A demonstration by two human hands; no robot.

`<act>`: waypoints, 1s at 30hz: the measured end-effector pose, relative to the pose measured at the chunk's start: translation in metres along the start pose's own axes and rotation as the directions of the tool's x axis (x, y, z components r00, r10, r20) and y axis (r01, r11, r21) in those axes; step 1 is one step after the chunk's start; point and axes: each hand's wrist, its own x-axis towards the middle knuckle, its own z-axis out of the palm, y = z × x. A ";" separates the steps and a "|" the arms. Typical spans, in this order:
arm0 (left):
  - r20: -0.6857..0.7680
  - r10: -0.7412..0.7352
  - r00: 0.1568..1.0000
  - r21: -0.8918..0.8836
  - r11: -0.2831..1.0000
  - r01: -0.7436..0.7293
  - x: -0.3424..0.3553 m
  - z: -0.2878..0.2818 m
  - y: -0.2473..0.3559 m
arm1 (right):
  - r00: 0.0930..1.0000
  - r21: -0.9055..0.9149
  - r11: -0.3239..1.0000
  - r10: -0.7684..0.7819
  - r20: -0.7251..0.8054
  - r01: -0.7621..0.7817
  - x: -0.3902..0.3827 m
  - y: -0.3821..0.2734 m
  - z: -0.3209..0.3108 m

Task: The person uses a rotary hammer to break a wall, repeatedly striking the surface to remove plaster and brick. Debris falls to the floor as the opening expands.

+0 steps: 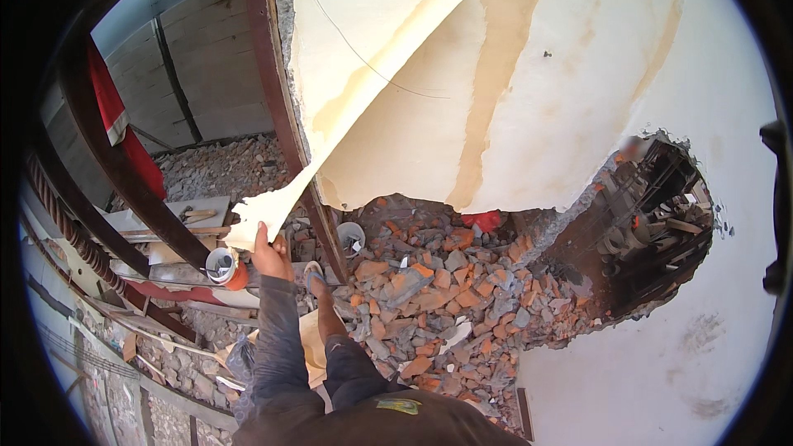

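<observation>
My left hand (272, 258) is closed round the ragged lower end of a long cream strip of peeled wall covering (351, 120). The strip slants up to the right, narrow in the middle, and its top meets the wall (578, 58) near a bare tan streak (496, 58). Below the hand my left forearm, in a dark sleeve, reaches up from the bottom of the view. My right hand is out of view.
Broken bricks and rubble (438, 297) cover the floor beneath the wall. A ragged hole (652, 223) opens at right. A dark red post (285, 74) edges the wall. Near my hand stand an orange-and-white bucket (225, 268) and a white bucket (351, 237). Wooden beams (124, 173) cross at left.
</observation>
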 end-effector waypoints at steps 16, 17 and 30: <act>-0.970 -0.073 0.230 0.212 0.204 0.956 -0.196 -0.492 0.126 | 0.995 0.019 0.997 -0.077 -0.070 0.079 -0.027 0.017 0.008; -0.963 -0.178 0.200 0.187 0.090 0.978 -0.213 -0.487 0.096 | 0.996 0.016 0.996 -0.088 -0.031 0.089 -0.031 0.010 0.003; -0.023 -0.627 0.779 0.928 0.276 0.250 -0.047 -0.261 -0.158 | 0.993 -0.092 0.995 0.049 0.109 -0.039 0.025 0.078 0.093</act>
